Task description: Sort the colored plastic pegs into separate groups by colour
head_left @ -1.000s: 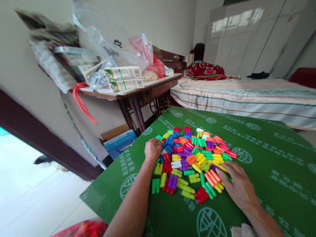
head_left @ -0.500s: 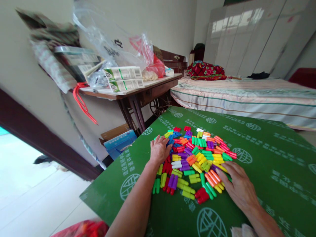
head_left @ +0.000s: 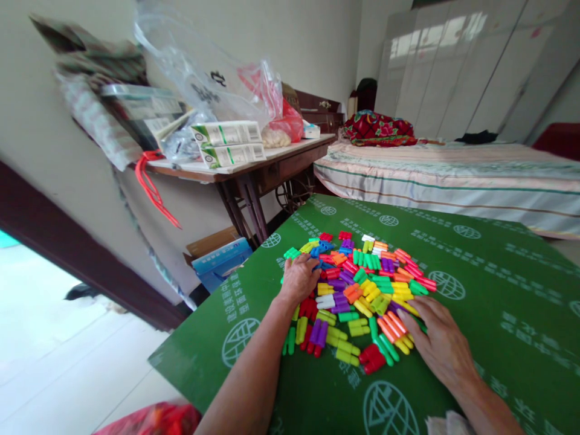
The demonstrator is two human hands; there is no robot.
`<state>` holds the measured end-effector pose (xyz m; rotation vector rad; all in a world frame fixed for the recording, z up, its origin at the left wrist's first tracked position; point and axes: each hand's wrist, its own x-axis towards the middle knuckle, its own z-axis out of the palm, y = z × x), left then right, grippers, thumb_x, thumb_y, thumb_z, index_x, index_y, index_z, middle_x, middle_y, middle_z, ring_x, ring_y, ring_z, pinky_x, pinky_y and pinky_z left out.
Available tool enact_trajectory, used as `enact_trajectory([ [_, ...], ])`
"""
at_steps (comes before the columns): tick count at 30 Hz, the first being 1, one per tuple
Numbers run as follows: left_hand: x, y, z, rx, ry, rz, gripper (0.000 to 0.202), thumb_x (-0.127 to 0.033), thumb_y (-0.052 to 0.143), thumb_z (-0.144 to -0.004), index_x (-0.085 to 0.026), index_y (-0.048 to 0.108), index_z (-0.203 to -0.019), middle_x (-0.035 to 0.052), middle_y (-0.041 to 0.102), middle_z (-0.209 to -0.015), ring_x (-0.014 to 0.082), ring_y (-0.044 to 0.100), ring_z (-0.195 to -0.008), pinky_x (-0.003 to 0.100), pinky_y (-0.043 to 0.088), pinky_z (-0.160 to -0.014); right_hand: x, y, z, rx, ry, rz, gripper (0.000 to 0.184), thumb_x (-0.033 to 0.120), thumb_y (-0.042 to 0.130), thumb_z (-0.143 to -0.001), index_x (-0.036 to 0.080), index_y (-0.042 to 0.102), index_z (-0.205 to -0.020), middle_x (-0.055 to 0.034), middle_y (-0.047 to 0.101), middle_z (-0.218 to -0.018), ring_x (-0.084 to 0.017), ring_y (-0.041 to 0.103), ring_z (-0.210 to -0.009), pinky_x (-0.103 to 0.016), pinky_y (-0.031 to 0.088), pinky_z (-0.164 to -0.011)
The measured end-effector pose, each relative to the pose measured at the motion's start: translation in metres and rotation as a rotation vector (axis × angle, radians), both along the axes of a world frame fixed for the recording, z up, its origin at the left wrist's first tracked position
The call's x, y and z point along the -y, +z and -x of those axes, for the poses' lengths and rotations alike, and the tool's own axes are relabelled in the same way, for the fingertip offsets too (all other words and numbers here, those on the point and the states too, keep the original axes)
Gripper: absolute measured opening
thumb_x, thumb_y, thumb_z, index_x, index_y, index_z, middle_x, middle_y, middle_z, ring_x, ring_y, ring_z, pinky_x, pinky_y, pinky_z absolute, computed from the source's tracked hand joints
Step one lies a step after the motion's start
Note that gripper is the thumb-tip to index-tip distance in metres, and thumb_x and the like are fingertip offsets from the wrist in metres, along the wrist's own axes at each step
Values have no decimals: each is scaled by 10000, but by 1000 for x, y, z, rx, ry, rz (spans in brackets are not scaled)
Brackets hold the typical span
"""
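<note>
A loose heap of colourful plastic bullet-shaped building blocks (head_left: pixel 357 293) lies on a green board-topped table (head_left: pixel 489 290). At the heap's left edge, my left hand (head_left: pixel 299 279) rests with fingers bent over the blue blocks (head_left: pixel 322 248); its fingertips are partly hidden, and no block shows lifted. Along the right edge lies my right hand (head_left: pixel 439 335), fingers apart and touching the table beside the heap. Nearest to it are an orange block (head_left: pixel 392 327) and a yellow block (head_left: pixel 404 344). Green blocks (head_left: pixel 292 253) show just beyond my left hand.
Behind on the left stands a sewing-machine table (head_left: pixel 217 174) bearing cartons (head_left: pixel 233 145) and plastic bags. A blue box (head_left: pixel 222 263) sits below it. A bed (head_left: pixel 453 169) stands beyond the green table. A red bag (head_left: pixel 149 420) is at the lower left.
My left hand has shifted slightly right and toward me, with its fingers drawn closer together; green blocks behind it now show. My right hand stays almost where it was.
</note>
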<state>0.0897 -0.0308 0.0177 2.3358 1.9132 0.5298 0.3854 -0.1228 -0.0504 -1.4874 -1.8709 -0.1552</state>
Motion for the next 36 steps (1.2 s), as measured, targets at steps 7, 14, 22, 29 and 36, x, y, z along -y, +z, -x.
enact_trajectory([
  [7, -4, -5, 1, 86, -110, -53, 150, -212, 536, -823, -218, 675, -880, 60, 684, -1055, 214, 589, -1061, 398, 395, -1001, 0, 1, 1, 1, 0, 16, 426, 514, 440, -913, 159, 650, -1017, -127, 649, -1050, -262, 569, -1052, -437, 481, -954],
  [14, -6, -6, 2, 123, -166, -82, 130, -147, 526, -788, -195, 646, -803, 53, 688, -941, 194, 607, -962, 327, 440, -922, 0, 1, 0, 3, 2, -3, 407, 511, 448, -915, 170, 645, -1018, -119, 647, -1053, -258, 566, -1054, -442, 488, -942],
  [22, -4, -5, 0, 137, -157, -87, 154, -141, 521, -778, -200, 657, -816, 58, 690, -950, 195, 609, -967, 334, 443, -934, -1, 0, -1, 5, 7, -6, 419, 519, 447, -913, 167, 648, -1020, -120, 653, -1040, -260, 569, -1046, -442, 494, -937],
  [29, -5, -7, 2, 143, -180, -107, 144, -138, 524, -781, -203, 652, -799, 50, 686, -931, 190, 610, -944, 326, 449, -911, 0, 0, 0, 10, -3, -8, 431, 522, 442, -912, 160, 653, -1015, -125, 657, -1042, -261, 577, -1043, -445, 500, -934],
  [36, -7, -10, 3, 147, -196, -117, 146, -128, 533, -779, -206, 654, -803, 52, 689, -938, 192, 615, -960, 335, 447, -934, 0, 0, -1, 1, 1, 0, 418, 518, 450, -911, 166, 648, -1020, -124, 650, -1049, -261, 571, -1051, -453, 491, -945],
])
